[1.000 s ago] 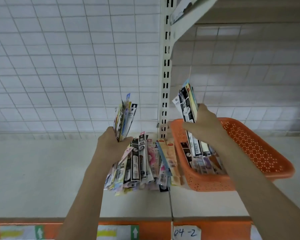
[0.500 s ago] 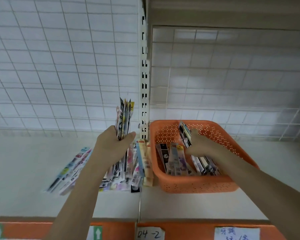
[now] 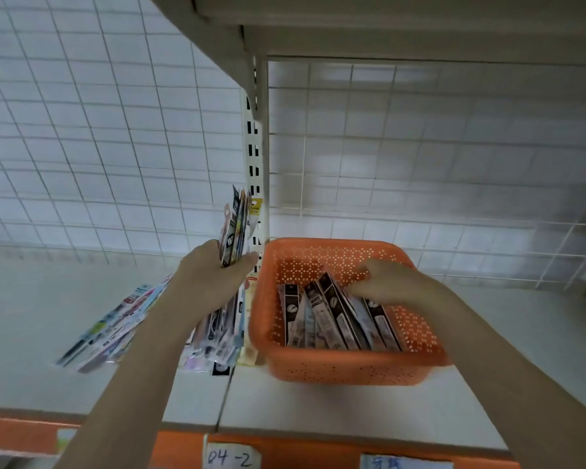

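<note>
Left hand (image 3: 214,275) gripped one upright bundle of flat printed packets (image 3: 236,228), fingers clamped round its lower end, above the white shelf (image 3: 318,411). Right hand (image 3: 389,282) lay inside one orange perforated plastic basket (image 3: 352,370), fingers spread apart, touching roughly seven dark-printed packets (image 3: 332,316) lying there. Two loose packet piles (image 3: 115,326) lay on the shelf left of the basket.

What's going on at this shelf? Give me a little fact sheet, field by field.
Place: white shelf backed by a wire grid
Left hand: holds a bunch of packets upright
Right hand: inside the orange basket, resting on the leaning packets; whether it holds any is unclear
Basket position: on the shelf, right of the slotted post
Left of basket: loose packets fanned out on the shelf
Label: reads "04-2", on the shelf's front edge
</note>
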`<state>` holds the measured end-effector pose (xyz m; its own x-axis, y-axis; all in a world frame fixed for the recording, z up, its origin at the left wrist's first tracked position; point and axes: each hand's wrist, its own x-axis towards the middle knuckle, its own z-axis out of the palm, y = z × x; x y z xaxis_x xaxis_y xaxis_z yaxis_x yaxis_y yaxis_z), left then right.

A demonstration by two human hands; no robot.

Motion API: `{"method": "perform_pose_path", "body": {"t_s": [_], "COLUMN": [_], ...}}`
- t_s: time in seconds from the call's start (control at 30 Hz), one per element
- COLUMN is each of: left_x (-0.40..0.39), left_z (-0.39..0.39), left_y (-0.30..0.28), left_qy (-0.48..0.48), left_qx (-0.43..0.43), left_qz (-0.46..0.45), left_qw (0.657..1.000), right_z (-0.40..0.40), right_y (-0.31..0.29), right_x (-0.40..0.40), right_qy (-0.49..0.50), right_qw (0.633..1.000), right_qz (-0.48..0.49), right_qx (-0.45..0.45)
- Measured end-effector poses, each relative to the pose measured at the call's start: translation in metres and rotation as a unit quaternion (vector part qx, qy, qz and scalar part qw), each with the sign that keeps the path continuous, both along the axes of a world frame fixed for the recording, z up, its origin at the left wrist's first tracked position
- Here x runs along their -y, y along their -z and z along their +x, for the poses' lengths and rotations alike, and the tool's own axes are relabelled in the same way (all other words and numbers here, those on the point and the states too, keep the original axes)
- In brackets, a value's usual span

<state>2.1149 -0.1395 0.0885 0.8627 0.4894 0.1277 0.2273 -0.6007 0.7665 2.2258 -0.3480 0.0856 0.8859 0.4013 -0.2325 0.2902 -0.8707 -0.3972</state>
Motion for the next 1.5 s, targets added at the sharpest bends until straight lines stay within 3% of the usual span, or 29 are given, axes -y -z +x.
{"method": "perform_pose_path", "body": {"t_s": [0.13, 0.23, 0.33, 0.5, 0.7, 0.97, 1.13, 1.3, 1.5], "left_x": [0.023, 0.042, 0.051, 0.064, 0.074, 0.087, 0.091, 0.097, 0.086], "left_z": [0.013, 0.027, 0.053, 0.084, 0.09, 0.081, 0.079, 0.082, 0.08], "left_y": [-0.014, -0.016, -0.007, 0.014, 0.033, 0.043, 0.042, 0.046, 0.038], "left_qy": [0.033, 0.065, 0.094, 0.092, 0.078, 0.125, 0.178, 0.251, 0.241], "left_qx": [-0.005, -0.036, -0.069, -0.142, -0.205, -0.317, -0.275, -0.32, -0.305], "left_qz": [0.004, 0.013, 0.027, 0.088, 0.167, 0.246, 0.251, 0.322, 0.322], "left_qw": [0.999, 0.997, 0.993, 0.982, 0.961, 0.907, 0.911, 0.855, 0.863], "right_z": [0.008, 0.018, 0.025, 0.03, 0.034, 0.033, 0.032, 0.03, 0.027], "right_y": [0.005, 0.03, 0.074, 0.125, 0.132, 0.133, 0.134, 0.13, 0.101], "right_x": [0.046, 0.082, 0.107, 0.12, 0.114, 0.114, 0.113, 0.115, 0.121], "right_qy": [0.081, 0.172, 0.215, 0.149, 0.147, 0.142, 0.139, 0.145, 0.167], "right_qw": [0.969, 0.933, 0.928, 0.971, 0.967, 0.968, 0.971, 0.972, 0.956], "right_qz": [0.213, 0.262, 0.211, 0.037, -0.006, -0.003, -0.006, 0.005, 0.085], "right_qx": [0.095, 0.178, 0.221, 0.183, 0.208, 0.206, 0.195, 0.185, 0.227]}}
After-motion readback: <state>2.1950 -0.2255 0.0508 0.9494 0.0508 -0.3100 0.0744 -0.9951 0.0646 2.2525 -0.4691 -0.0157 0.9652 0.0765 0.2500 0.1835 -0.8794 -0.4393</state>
